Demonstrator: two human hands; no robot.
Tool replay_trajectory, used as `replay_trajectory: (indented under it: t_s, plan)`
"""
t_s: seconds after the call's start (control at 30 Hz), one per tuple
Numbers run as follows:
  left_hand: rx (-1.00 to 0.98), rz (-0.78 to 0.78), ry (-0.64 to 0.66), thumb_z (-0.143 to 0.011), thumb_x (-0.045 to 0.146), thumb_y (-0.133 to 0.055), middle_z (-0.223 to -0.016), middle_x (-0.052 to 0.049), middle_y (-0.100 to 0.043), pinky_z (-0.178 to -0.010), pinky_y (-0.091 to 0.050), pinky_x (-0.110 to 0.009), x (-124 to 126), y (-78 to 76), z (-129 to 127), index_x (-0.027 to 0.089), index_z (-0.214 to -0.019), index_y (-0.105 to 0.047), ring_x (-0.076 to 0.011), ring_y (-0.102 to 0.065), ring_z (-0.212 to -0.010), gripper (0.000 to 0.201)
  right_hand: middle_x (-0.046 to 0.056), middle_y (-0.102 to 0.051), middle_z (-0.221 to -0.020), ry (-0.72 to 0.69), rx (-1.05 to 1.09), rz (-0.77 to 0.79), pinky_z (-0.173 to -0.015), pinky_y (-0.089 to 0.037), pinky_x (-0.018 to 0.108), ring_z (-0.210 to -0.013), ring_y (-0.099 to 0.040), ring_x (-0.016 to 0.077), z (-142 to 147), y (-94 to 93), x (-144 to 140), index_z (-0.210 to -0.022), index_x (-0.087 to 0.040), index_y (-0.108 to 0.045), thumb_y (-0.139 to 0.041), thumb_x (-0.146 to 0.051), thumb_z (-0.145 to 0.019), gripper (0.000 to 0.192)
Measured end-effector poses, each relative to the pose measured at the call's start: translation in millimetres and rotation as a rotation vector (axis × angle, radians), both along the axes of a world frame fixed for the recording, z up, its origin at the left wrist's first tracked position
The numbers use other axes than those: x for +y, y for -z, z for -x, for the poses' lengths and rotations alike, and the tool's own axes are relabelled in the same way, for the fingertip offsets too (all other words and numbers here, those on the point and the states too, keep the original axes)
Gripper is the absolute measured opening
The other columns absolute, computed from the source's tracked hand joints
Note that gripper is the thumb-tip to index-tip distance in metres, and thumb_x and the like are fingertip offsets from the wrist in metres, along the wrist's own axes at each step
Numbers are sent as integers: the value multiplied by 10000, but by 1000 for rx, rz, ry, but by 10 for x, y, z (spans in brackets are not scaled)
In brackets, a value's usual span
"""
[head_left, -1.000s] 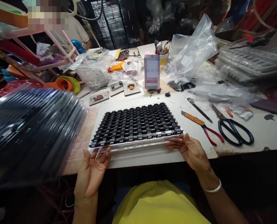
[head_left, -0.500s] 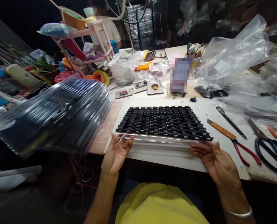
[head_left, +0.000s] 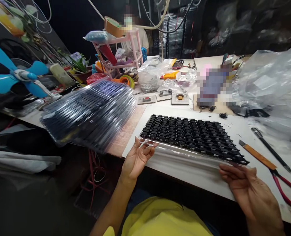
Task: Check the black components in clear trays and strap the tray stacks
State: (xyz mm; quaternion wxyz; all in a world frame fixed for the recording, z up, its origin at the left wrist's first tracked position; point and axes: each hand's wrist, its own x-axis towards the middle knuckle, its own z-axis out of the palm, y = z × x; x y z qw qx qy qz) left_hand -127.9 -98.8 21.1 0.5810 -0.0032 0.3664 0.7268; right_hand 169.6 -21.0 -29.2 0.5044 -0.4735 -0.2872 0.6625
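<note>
A transparent tray of thin, glossy plastic lay over a smooth white sheet at the front of the workbench, directly before the person. It carried small black parts in close, regular rows, their toothed outlines giving the surface a ribbed texture. The left hand grasped the near left corner, thumb at the edge and fingers curled beneath; the right hand gripped the near right corner similarly, its fingertips tucked under the clear rim. Whether the tray's far edge touched the sheet could not be told.

To the left, a stack of filled trays showed shiny, layered plastic edges fanned at a slant above reddish, worn-looking wood. To the right lay a slender dark pen, an orange-handled cutter with a flat blade, and pliers with curved red grips, the cutter's rear end meeting the pliers. Behind the tray stood three small, flat rectangular blocks, and a crumpled, translucent plastic bag rose at the right. A fan with broad, rounded blue blades occupied the far left.
</note>
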Motion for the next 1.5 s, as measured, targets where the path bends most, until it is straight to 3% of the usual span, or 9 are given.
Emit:
replay_trajectory:
  t_s: [0.17,0.33,0.53,0.7,0.8,0.93,1.1,1.27,1.5]
  plan:
    - [7,42,-1,-937,200,-414,-1062,-166,-654,-869,-536,-375,-59,47,105,110,-1049,-568,-263,-625,-1055,211,125,-717,-839,-126,55,19,-671,-537,300,-743,-662,204,14,-150,-198,-780,-177,-712,-559,-469,-824,333]
    - [47,27,-94,-900,146,-413,-1361,-262,-446,-981,-464,-406,-5,162,205,65,-1379,-340,-287,-483,-1233,491,164,-701,-921,-361,158,129,-649,-491,328,-730,-646,213,238,-236,-648,-817,-122,-716,-466,-423,-881,396]
    - [296,30,-290,-848,116,-510,-1423,-167,-415,-1075,-359,-348,44,203,-21,114,-1258,-534,-235,-431,-1284,410,136,-703,-800,-500,141,156,-580,-443,289,-642,-651,186,598,25,-877,-982,-106,-616,-428,-526,-885,470]
    - [408,60,-154,-822,140,-604,-1426,5,-442,-1103,-313,-258,-192,273,-341,284,-1197,-600,-173,-356,-1334,402,79,-678,-681,-761,-286,128,-476,-400,243,-516,-613,151,487,-80,-870,-832,-142,-577,-400,-641,-844,530]
    - [391,64,-6,-818,142,-608,-1440,34,-420,-1108,-295,-248,-353,302,-506,332,-1233,-571,-172,-311,-1357,459,53,-648,-634,-840,-634,-146,-540,-441,279,-552,-602,157,267,-381,-574,-716,-171,-607,-377,-567,-888,490]
    - [388,40,58,-827,161,-601,-1471,51,-368,-1107,-291,-253,-439,275,-611,363,-1263,-537,-175,-277,-1373,485,79,-671,-973,-329,-857,-621,-828,-448,385,-933,-599,244,130,-551,300,-943,-220,-668,-509,-454,-849,299]
    - [369,63,108,-818,236,-631,-1441,-9,-421,-1090,-311,-284,-408,222,-484,376,-1349,-423,-193,-349,-1338,587,70,-664,-1051,-449,-824,-635,-901,-427,459,-991,-581,251,219,-333,976,-1063,-225,-662,-542,-411,-827,323]
    - [591,151,200,-787,307,-669,-1248,-99,-608,-1026,-382,-360,-236,69,5,307,-1389,-376,-240,-562,-1156,669,54,-684,-874,-558,-855,-634,-679,-475,346,-761,-610,207,209,-403,442,-1083,-215,-656,-518,-393,-859,317]
    - [1577,161,593,-806,444,-582,-973,-107,-712,-929,-414,-404,652,-165,560,174,-1280,-536,-288,-649,-954,547,19,-647,-807,-973,-606,-412,-607,-496,270,-649,-599,144,461,-563,-444,-1247,-252,-538,-443,-413,-908,387]
